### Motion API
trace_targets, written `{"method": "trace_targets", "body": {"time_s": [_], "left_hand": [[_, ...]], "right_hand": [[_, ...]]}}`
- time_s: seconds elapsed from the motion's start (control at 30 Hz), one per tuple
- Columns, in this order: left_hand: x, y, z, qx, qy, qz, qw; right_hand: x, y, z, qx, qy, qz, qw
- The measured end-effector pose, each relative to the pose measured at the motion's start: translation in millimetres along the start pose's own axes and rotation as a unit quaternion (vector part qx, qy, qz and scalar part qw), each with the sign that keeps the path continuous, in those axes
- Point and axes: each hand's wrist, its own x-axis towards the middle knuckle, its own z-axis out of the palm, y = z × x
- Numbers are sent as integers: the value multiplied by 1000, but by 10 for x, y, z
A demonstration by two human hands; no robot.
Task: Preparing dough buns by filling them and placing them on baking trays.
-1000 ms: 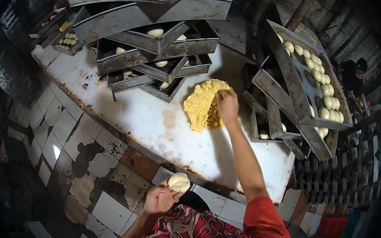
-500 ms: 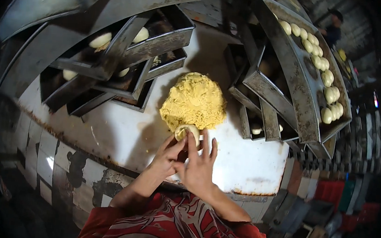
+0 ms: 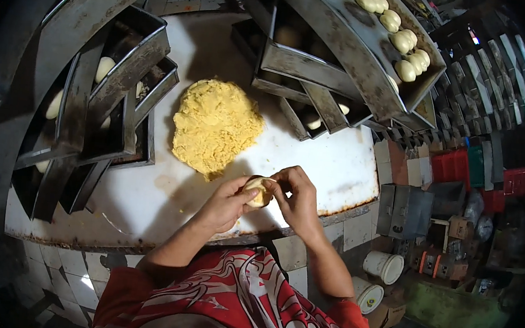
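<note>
A pale piece of dough (image 3: 252, 184) rests in my left hand (image 3: 224, 205), whose fingers wrap round it from the left and below. Yellow filling (image 3: 261, 196) shows inside the dough's open middle. My right hand (image 3: 299, 198) pinches the dough's right edge between thumb and fingertips, drawing a thin lip of it outward. Just beyond my hands, a big crumbly mound of yellow filling (image 3: 216, 125) sits on the white tabletop (image 3: 166, 196).
Stacked metal pans (image 3: 128, 61) with a few dough balls crowd the left. On the right, a tilted stack holds a long tray (image 3: 366, 48) with rows of shaped dough. White buckets (image 3: 383, 267) and red crates (image 3: 451, 166) stand on the floor to the right.
The view has swung, so the table things sit further left. My hands have drawn back from the mound with the dough. My right hand has moved to its right edge and pinches it.
</note>
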Motion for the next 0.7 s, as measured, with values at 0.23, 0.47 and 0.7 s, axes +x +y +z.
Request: {"method": "trace_targets", "body": {"time_s": [0.23, 0.47, 0.7], "left_hand": [[-9, -453, 456, -289, -148, 25, 946], [106, -1090, 998, 109, 71, 280, 951], [814, -1243, 708, 769, 223, 207, 563]], "right_hand": [[-698, 420, -65, -86, 174, -151, 969], [-688, 870, -568, 511, 47, 44, 857], [-58, 1883, -618, 116, 131, 16, 984]]}}
